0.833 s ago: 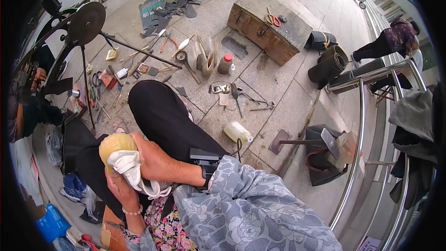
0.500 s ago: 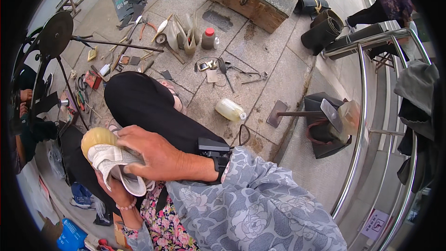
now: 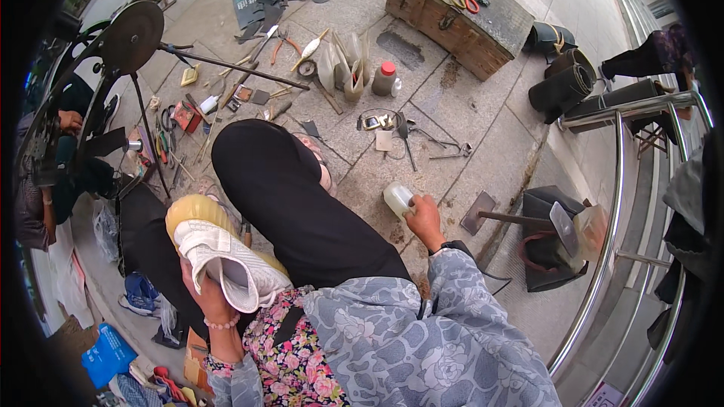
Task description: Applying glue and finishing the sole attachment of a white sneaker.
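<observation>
A white shoe (image 3: 243, 267) with a yellowish rubber sole rests over my lap. Its opening faces up toward me. My left hand (image 3: 202, 290) is wrapped round the shoe from its left side, with some fingers hidden beneath it. Out to the right, over the pavement past my knee, my right hand (image 3: 424, 220) closes round the neck end of a clear bottle (image 3: 397, 199) with pale contents. My fingers cover the bottle's cap.
Scissors (image 3: 464, 1) lie on a wooden chest (image 3: 452, 19). A red-capped bottle (image 3: 384, 79), pliers and hand tools are spread over the paving. To the left stands a machine with a wheel (image 3: 136, 38); a metal shoe anvil (image 3: 513, 216) and railing (image 3: 615, 203) are right.
My right hand has left the shoe and moved right to the bottle, taking hold of its neck end. The shoe stays in my left hand, and the whole view has shifted.
</observation>
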The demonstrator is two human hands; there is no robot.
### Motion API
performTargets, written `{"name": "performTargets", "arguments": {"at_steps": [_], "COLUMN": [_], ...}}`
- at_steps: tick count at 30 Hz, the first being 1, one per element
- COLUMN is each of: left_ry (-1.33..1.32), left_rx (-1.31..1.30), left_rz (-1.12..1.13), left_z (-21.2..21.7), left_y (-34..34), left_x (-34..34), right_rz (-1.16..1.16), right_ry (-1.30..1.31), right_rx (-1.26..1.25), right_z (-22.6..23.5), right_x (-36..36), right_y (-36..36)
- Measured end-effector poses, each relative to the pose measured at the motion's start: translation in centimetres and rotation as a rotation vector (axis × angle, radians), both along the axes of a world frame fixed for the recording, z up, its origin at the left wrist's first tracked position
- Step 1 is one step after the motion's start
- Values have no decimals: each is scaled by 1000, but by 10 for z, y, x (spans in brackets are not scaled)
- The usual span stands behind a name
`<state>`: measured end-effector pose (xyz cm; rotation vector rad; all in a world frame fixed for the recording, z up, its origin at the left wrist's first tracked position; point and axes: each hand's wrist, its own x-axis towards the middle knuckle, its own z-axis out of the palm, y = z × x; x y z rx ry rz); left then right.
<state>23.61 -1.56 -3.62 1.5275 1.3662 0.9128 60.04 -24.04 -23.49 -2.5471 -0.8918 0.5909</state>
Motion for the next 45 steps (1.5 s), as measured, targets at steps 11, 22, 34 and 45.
{"name": "performTargets", "arguments": {"at_steps": [11, 22, 34, 45], "left_ry": [-388, -388, -231, -107], "left_rx": [-150, -218, -129, 52], "left_rz": [57, 196, -9, -340], "left_z": [25, 10, 23, 46], "left_y": [-4, 4, -7, -23], "left_x": [31, 14, 5, 18], "right_rz": [-939, -862, -413, 379], "right_ry": [1037, 1092, 900, 979], "right_rx": [343, 295, 66, 967], "right_z": [-24, -25, -7, 282], "right_x": [-10, -4, 12, -87], "right_y": [21, 46, 52, 194]}}
